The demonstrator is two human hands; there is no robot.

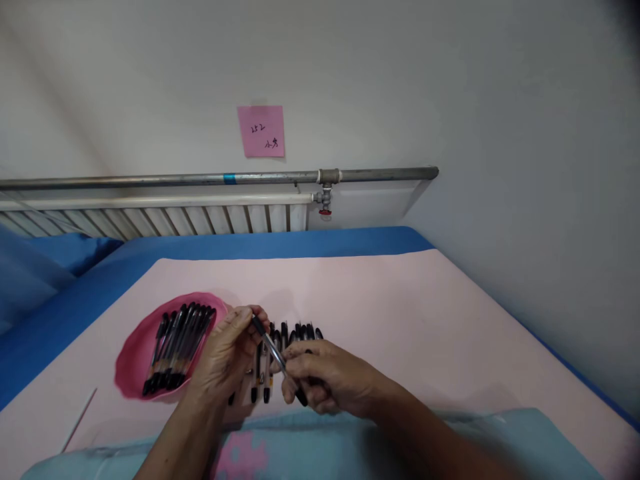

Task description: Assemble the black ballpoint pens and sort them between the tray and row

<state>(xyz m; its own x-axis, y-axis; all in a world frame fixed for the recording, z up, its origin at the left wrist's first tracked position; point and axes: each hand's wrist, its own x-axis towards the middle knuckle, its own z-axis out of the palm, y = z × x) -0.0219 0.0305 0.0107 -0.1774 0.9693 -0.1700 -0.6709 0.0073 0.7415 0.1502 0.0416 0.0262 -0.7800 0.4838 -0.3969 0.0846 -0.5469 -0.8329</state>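
Both hands grip one black pen (274,355) over a pale pink sheet (400,313). My left hand (227,357) pinches the pen's upper end with fingers closed. My right hand (325,380) is closed round its lower end near the cap. Beneath and behind the hands lies a row of several black pens (295,331) on the sheet. To the left, a pink dish (133,357) holds several more black pens (180,347) laid side by side.
A thin white stick (80,419) lies at the sheet's left front. Blue bedding (75,300) surrounds the sheet. A radiator (150,219) and metal pipe (225,179) run along the wall, which carries a pink note (261,131). A light blue cloth (475,447) lies at the front.
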